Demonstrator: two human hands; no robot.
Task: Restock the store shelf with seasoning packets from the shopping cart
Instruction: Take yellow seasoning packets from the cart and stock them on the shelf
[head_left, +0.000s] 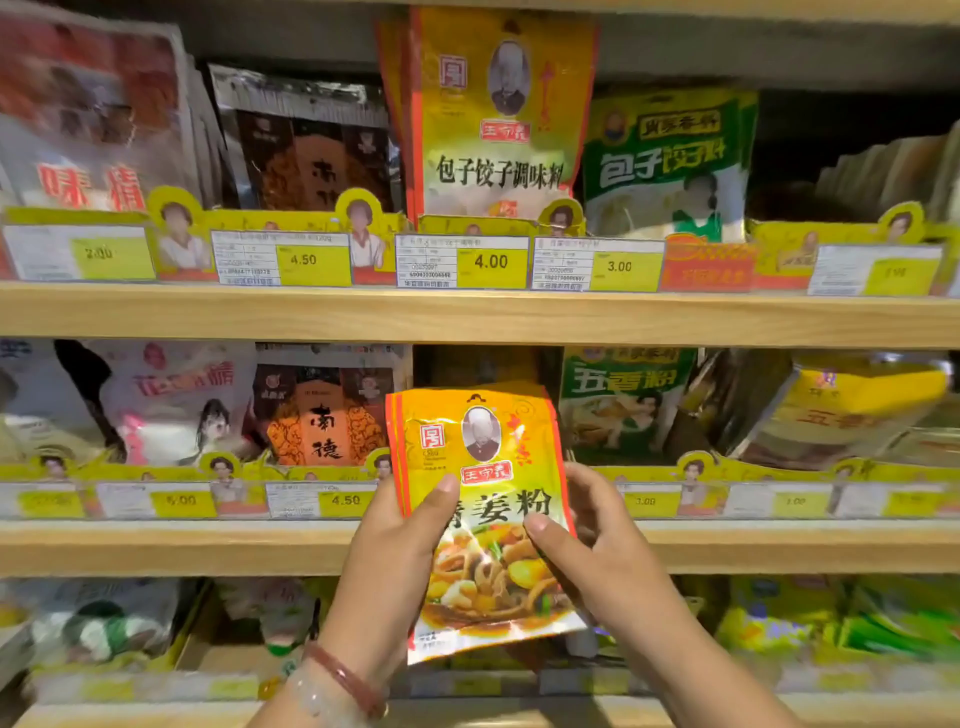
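An orange-yellow seasoning packet (483, 499) with a portrait, red label and a food picture is held upright in front of the middle shelf (208, 545). It looks like a thin stack of two or three packets. My left hand (389, 561) grips its left edge, thumb on the front. My right hand (602, 551) grips its right edge, thumb on the front. Behind the packet, the middle shelf has a dark gap (483, 364) between the orange-black packets (322, 415) and the green packets (623, 400). The shopping cart is out of view.
The top shelf (467, 312) carries a tall packet of the same brand (498, 119), green packets (670, 156) and others, with yellow price tags (491, 262) along the front. The bottom shelf (156, 712) holds blurred bags. A bracelet (348, 680) circles my left wrist.
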